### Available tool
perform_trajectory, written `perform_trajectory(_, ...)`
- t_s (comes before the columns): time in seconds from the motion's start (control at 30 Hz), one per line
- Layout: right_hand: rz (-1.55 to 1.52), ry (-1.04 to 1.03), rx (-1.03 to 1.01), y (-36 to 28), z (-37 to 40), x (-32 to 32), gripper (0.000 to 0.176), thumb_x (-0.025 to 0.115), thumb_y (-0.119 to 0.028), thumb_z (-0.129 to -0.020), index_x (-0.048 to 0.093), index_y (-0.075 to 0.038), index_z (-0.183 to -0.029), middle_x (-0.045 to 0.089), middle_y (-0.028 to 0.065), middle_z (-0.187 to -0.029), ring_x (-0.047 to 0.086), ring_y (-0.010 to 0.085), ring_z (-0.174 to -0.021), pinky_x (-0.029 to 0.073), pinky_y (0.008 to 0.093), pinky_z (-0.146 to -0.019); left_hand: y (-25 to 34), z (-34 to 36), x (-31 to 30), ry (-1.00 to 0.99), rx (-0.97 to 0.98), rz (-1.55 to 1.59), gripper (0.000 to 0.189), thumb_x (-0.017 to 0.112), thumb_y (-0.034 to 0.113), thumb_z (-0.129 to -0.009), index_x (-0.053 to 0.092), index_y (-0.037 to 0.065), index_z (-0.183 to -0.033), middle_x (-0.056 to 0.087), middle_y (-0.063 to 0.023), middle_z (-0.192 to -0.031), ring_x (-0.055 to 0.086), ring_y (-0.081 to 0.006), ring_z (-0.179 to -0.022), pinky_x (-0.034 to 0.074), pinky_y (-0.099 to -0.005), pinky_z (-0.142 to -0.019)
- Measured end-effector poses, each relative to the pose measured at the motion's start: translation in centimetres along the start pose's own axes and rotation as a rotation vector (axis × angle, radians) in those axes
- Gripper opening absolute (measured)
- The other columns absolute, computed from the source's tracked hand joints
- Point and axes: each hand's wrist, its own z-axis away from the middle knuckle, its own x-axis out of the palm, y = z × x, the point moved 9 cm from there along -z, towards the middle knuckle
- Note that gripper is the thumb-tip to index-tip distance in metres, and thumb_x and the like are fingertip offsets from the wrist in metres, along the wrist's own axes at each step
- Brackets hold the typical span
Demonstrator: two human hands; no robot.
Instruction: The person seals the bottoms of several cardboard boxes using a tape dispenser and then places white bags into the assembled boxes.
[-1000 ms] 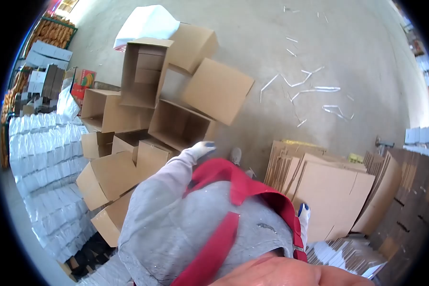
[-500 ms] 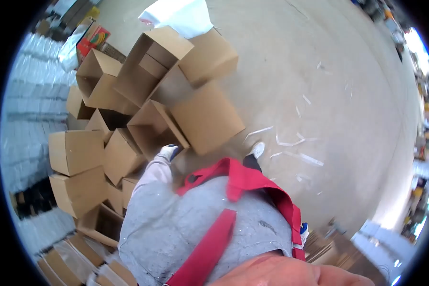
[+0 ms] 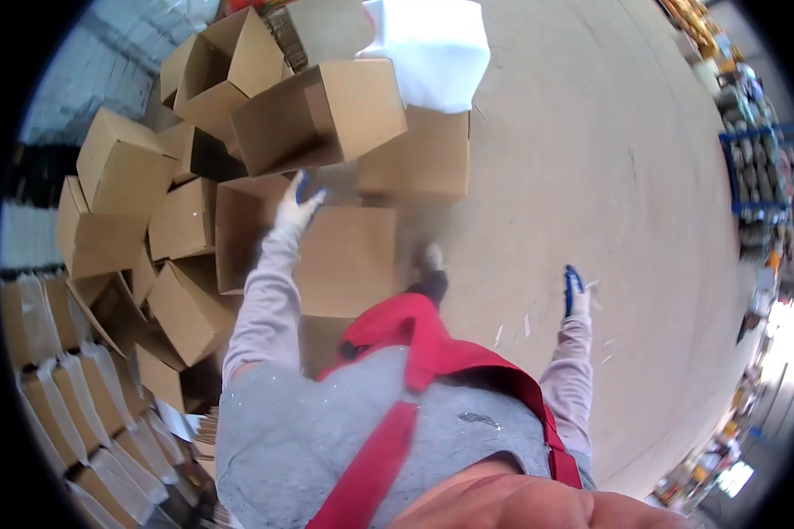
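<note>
My left hand [image 3: 300, 204], in a white glove with blue fingers, is stretched out over the open cardboard boxes. Its thumb and fingers are apart, with nothing between them. Under it lies a cardboard box [image 3: 348, 264], and the fingertips come close below the rim of a larger open box [image 3: 362, 110] tipped on its side. Out to the right, my right hand [image 3: 576, 289] hangs over the concrete floor [image 3: 538, 176]. It wears the same kind of glove, its fingers extended and holding nothing.
Several open cardboard boxes [image 3: 115, 167] are heaped on the left. A white sack [image 3: 432, 53] lies on a box [image 3: 423, 159] at the top. Taped carton stacks [image 3: 62, 397] stand at the lower left, a blue rack [image 3: 759, 167] at the far right. White strips [image 3: 528, 326] litter the floor.
My left arm has reached farther forward over the boxes. My right hand has swung out from my side into plain view. The view has turned, and the boxes sit differently in it.
</note>
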Motion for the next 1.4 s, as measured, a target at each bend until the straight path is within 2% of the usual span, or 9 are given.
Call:
perform_trajectory(0.3,0.637,-0.427,0.31,0.6,-11.5,6.3,0.038,0.056,-0.034,-0.087,0.062,-0.009,-0.115,0.066,0.0034,-0.099,0.058,0.0104,-0.074,0.045,0.0242,-0.062,3.5,-15.7,5.3,0.299,-0.127,-0.033,0.107,0.082,0.037,-0.061,0.021,0.0,-0.141,0.041,-0.0197,-0.136,0.043,-0.0267,-0.124,0.036,-0.0285,-0.1)
perform_trajectory(0.43,0.418,-0.511,0.153,-9.2,-16.8,8.6,0.039,0.056,-0.035,-0.086,0.063,-0.007,-0.112,0.066,0.0011,-0.088,0.047,0.0078,-0.057,0.039,0.0252,-0.051,3.9,-15.2,5.8,0.401,-0.259,-0.109,0.092,0.081,0.031,-0.063,0.034,0.003,-0.136,0.052,-0.0161,-0.126,0.052,-0.0241,-0.114,0.041,-0.0284,-0.096)
perform_trajectory(0.57,0.617,-0.606,0.393,0.7,-36.2,8.7,0.03,0.06,-0.039,-0.082,0.065,-0.011,-0.09,0.054,-0.0018,-0.064,0.041,0.0076,-0.049,0.032,0.0242,-0.043,-1.3,-14.5,4.4,0.653,-0.348,-0.065,0.073,0.081,0.026,-0.064,0.048,0.005,-0.126,0.06,-0.0124,-0.116,0.058,-0.0226,-0.106,0.044,-0.028,-0.092)
perform_trajectory(0.63,0.554,-0.678,0.421,-8.5,-38.0,15.7,0.027,0.06,-0.041,-0.081,0.063,-0.014,-0.082,0.049,-0.0029,-0.057,0.039,0.0086,-0.043,0.03,0.0248,-0.039,-2.4,-13.7,3.7,0.638,-0.469,-0.107,0.057,0.079,0.022,-0.065,0.058,0.004,-0.115,0.066,-0.0103,-0.104,0.062,-0.0212,-0.095,0.047,-0.0282,-0.085)
perform_trajectory(0.77,0.487,-0.739,0.293,-14.5,-49.7,24.2,0.039,0.055,-0.041,-0.085,0.061,-0.01,-0.108,0.059,0.0002,-0.081,0.044,0.0078,-0.05,0.032,0.0231,-0.042,7.6,-7.0,3.6,0.677,-0.476,-0.218,0.042,0.074,0.016,-0.069,0.062,0.006,-0.109,0.068,-0.0106,-0.094,0.064,-0.0193,-0.079,0.049,-0.0314,-0.074)
perform_trajectory(0.9,0.478,-0.827,0.19,-25.9,-50.1,30.1,0.05,0.05,-0.043,-0.087,0.051,-0.013,-0.126,0.055,0.0109,-0.12,0.051,0.0207,-0.104,0.038,0.0359,-0.091,14.7,1.1,7.2,0.627,-0.555,-0.471,0.037,0.071,0.016,-0.07,0.062,0.007,-0.104,0.066,-0.0128,-0.092,0.063,-0.025,-0.084,0.048,-0.0318,-0.075)
perform_trajectory(0.97,0.527,-0.785,0.197,-26.9,-50.3,30.8,0.05,0.05,-0.043,-0.086,0.051,-0.012,-0.126,0.053,0.0121,-0.125,0.05,0.0254,-0.107,0.036,0.0381,-0.095,16.1,5.3,8.3,0.638,-0.6,-0.438,0.034,0.07,0.013,-0.069,0.062,0.007,-0.102,0.065,-0.0139,-0.093,0.063,-0.0274,-0.086,0.048,-0.033,-0.075)
perform_trajectory(1.23,0.761,-0.911,0.551,-14.0,-47.8,26.3,0.032,0.055,-0.042,-0.084,0.061,-0.022,-0.107,0.058,-0.0024,-0.085,0.046,0.01,-0.06,0.037,0.0331,-0.057,17.7,18.1,9.9,0.739,-0.584,-0.443,0.035,0.067,0.008,-0.068,0.062,0.005,-0.102,0.065,-0.0151,-0.091,0.063,-0.0274,-0.084,0.048,-0.0329,-0.076)
perform_trajectory(1.4,0.728,-0.928,0.519,-14.8,-44.5,27.4,0.037,0.059,-0.044,-0.081,0.06,-0.019,-0.109,0.061,0.0006,-0.095,0.052,0.0141,-0.079,0.042,0.036,-0.07,17.6,21.3,7.9,0.854,-0.654,-0.337,0.036,0.067,0.007,-0.07,0.06,0.004,-0.106,0.064,-0.0167,-0.09,0.064,-0.0258,-0.084,0.048,-0.0323,-0.076)
